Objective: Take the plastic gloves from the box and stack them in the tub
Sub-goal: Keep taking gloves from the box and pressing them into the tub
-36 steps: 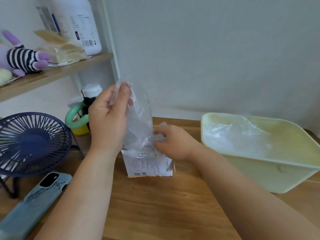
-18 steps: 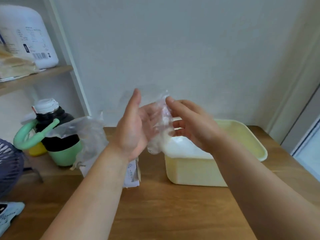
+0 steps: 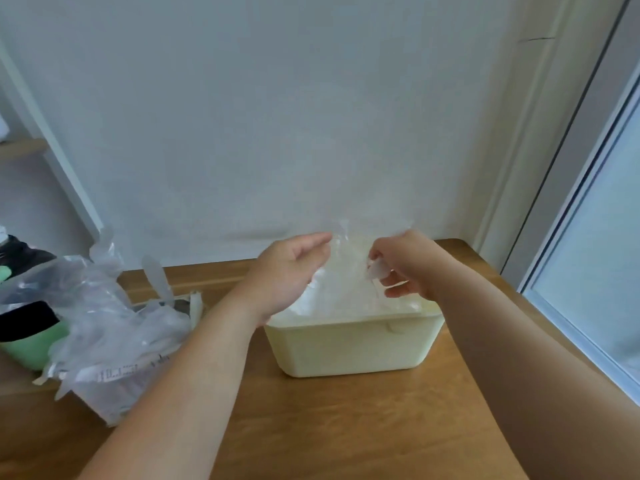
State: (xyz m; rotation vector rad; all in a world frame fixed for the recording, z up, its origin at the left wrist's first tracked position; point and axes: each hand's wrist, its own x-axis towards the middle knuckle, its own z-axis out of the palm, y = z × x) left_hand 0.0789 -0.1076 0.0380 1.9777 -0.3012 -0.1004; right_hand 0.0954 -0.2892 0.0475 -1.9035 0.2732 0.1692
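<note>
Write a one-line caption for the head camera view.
Clear plastic glove held spread between left hand and right hand over the pale tub.

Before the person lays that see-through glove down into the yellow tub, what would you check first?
1. Left hand pinches one edge of the glove: ok.
2. Right hand grips the other edge: ok.
3. Glove spread out between the hands, not bunched: ok, though fine wrinkles cannot be told.
4. Glove held above the tub, not beside it: ok.
5. Room left above the stacked gloves in the tub: cannot tell; they reach near the rim.
6. Box with more gloves stands close on the left: ok.
</note>
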